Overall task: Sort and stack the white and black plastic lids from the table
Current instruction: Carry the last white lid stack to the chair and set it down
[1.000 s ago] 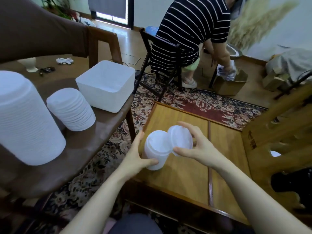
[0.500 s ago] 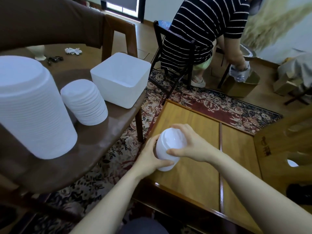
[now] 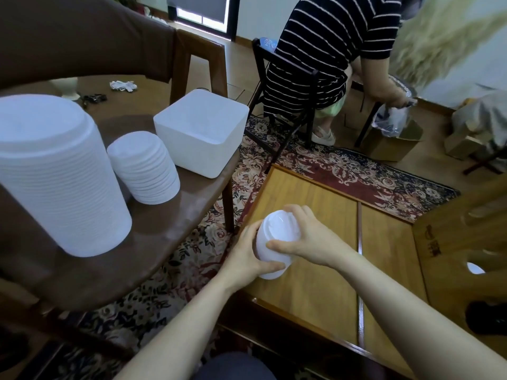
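White lids: you hold a small stack of white lids (image 3: 274, 242) in both hands above the light wooden tabletop (image 3: 315, 215), near its left edge. Head view only. Your left hand (image 3: 244, 256) wraps the stack from the left and below, thumb curled across its lower side, so that grip is closed round the stack. Your right hand (image 3: 307, 237) comes in from the right, fingers curled over the top lid and thumb pressing the near side; that grip is closed on the same stack. The stack sits tilted, top face toward upper left. To your left a dark round tabletop (image 3: 164, 229) carries a tall stack of large white lids (image 3: 55, 174) at the near left, a shorter stack of smaller white lids (image 3: 145, 167) just beside it to the right, and a white square tub (image 3: 203, 130) beyond that, near the edge. Further back on that tabletop are a crumpled white glove (image 3: 123, 85) and a small dark object, too small to identify. A patterned rug (image 3: 343, 165) covers the floor between the two tabletops. Behind, a second person in a striped shirt (image 3: 329, 45) sits on a dark chair (image 3: 285, 86), one hand on a clear plastic bag (image 3: 389, 122) over a cardboard box (image 3: 395, 144). No black lids visible in this view.
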Demonstrator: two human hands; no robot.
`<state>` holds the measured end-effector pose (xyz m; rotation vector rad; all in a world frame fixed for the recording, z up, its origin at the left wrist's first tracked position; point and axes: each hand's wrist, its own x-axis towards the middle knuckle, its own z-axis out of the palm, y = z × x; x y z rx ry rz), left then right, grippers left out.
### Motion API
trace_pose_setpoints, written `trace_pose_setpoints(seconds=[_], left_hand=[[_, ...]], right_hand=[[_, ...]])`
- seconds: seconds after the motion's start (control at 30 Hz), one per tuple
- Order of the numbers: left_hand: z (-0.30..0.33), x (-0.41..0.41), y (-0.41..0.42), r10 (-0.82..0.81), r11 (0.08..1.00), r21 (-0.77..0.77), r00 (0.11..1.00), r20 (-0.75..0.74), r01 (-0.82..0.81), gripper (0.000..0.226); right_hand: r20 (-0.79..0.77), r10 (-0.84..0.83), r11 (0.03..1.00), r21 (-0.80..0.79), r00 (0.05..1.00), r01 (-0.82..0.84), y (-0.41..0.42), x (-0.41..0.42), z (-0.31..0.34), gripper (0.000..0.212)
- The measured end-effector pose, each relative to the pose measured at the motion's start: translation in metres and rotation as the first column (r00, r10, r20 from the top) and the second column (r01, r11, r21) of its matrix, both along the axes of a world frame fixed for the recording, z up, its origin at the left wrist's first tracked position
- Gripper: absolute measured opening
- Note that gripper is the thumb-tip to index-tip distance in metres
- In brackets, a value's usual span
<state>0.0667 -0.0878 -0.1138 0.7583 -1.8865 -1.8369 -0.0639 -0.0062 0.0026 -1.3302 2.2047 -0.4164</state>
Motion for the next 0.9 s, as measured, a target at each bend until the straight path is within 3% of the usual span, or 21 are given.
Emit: trace_pose_setpoints(seconds=[0.07, 0.13, 0.17, 0.27, 0.37, 0.5, 0.7, 0.73, 0.83, 0.9], left_hand=[[0.001, 0.005, -0.002, -0.064, 0.998, 0.003, 0.997, 0.040, 0.064, 0.099], [0.002, 0.012, -0.009, -0.178, 0.984, 0.018, 0.980, 0.086, 0.177, 0.123], [0.009, 0.020, -0.011, -0.204, 0.976, 0.096, 0.976, 0.075, 0.196, 0.128], [0.022, 0.007, -0.029, -0.049, 0.911, 0.411, 0.999, 0.009, 0.041, 0.100], [0.012, -0.004, -0.031, -0.029, 0.893, 0.449, 0.999, -0.016, 0.033, 0.074], [0.029, -0.009, -0.007, -0.024, 0.921, 0.389, 0.999, 0.040, 0.007, 0.056], [0.028, -0.010, -0.002, -0.017, 0.891, 0.455, 1.000, 0.019, 0.006, 0.057], [0.031, -0.011, -0.001, -0.001, 0.884, 0.468, 1.000, 0.023, -0.010, 0.059], [0.024, -0.019, -0.008, 0.025, 0.886, 0.461, 0.998, 0.064, -0.052, 0.094], [0.040, -0.011, -0.001, -0.029, 0.903, 0.429, 0.994, 0.104, -0.019, 0.058]], right_hand=[[0.248, -0.064, 0.997, -0.017, 0.967, 0.071, 0.005, -0.007, -0.006, 0.103], [0.532, -0.193, 0.963, -0.059, 0.825, 0.263, 0.018, -0.014, -0.014, 0.108], [0.613, -0.260, 0.931, -0.046, 0.746, 0.363, 0.026, -0.017, -0.019, 0.104], [0.760, -0.390, 0.871, 0.121, 0.520, 0.476, 0.045, -0.018, -0.042, 0.087], [0.857, -0.373, 0.864, 0.183, 0.354, 0.468, 0.049, -0.006, -0.056, 0.062], [0.879, -0.332, 0.859, 0.131, 0.343, 0.494, 0.047, 0.004, -0.061, 0.069], [0.892, -0.295, 0.854, 0.084, 0.344, 0.514, 0.048, 0.011, -0.069, 0.074], [0.894, -0.299, 0.844, 0.084, 0.334, 0.530, 0.046, 0.013, -0.070, 0.072], [0.902, -0.313, 0.823, 0.100, 0.298, 0.559, 0.045, 0.017, -0.068, 0.061], [0.907, -0.319, 0.809, 0.109, 0.276, 0.577, 0.047, 0.015, -0.066, 0.056]])
